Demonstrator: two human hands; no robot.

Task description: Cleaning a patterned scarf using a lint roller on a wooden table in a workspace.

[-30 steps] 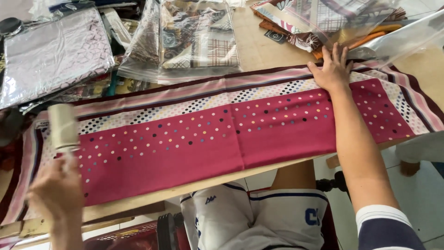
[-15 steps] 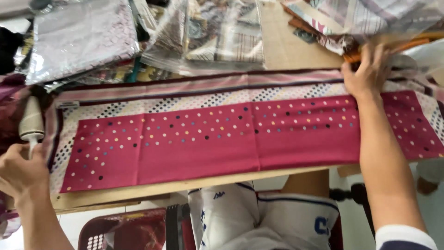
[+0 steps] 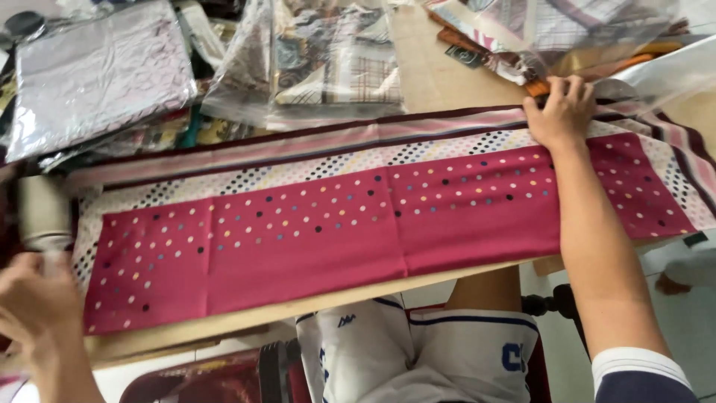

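1. Head view shows one long folded magenta scarf with coloured polka dots and a striped pink border (image 3: 321, 231), lying flat along the front edge of the pale wooden table (image 3: 425, 67), its length running left to right.
2. The left hand (image 3: 33, 306) is at the scarf's left end, closed around the handle of a cream cylindrical lint roller (image 3: 43, 213). The roller head stands just beside the scarf's end; whether it touches the cloth cannot be told, as that corner is blurred.
3. The right hand (image 3: 559, 112) rests on the scarf's far striped edge near the right end, fingers curled and pressing the cloth down; it holds nothing else.
4. The scarf looks thin, light and soft, probably slippery on the wood, so it is likely to shift or wrinkle if pulled from one point. Its folded edges or corners seem the best places to take hold, with a flat palm to pin it.
5. Count: one scarf laid out, one roller, two hands. Behind it lie at least three clear plastic bags of folded patterned fabric (image 3: 328, 67), one holding silvery cloth (image 3: 97, 75) at the left; the rest of the heap overlaps too much to count.
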